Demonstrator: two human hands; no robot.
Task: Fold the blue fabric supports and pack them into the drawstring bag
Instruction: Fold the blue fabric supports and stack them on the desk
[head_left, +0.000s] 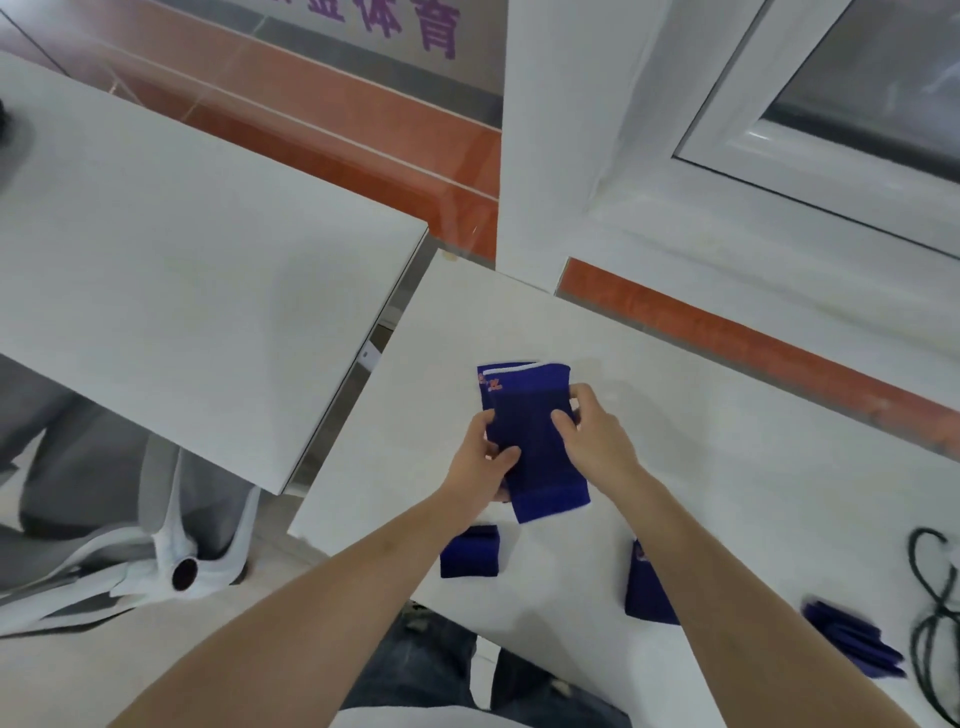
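Observation:
Two long blue fabric supports (535, 415) lie stacked on the white table (727, 467), the lower one showing a white band and orange logo at its far end. My left hand (480, 462) pinches their left edge with thumb on top. My right hand (592, 436) grips their right edge, fingers curled over the cloth. A small folded blue support (469, 552) lies near the table's front edge under my left forearm. Another blue support (647, 587) is partly hidden by my right forearm. A dark blue folded piece (852, 642), perhaps the bag, lies at the right; I cannot tell.
A second white table (182, 260) stands to the left across a narrow gap. A black cable (935, 613) loops at the table's right edge. A white chair base (182, 566) sits on the floor at lower left. A window frame and orange wall strip run behind the table.

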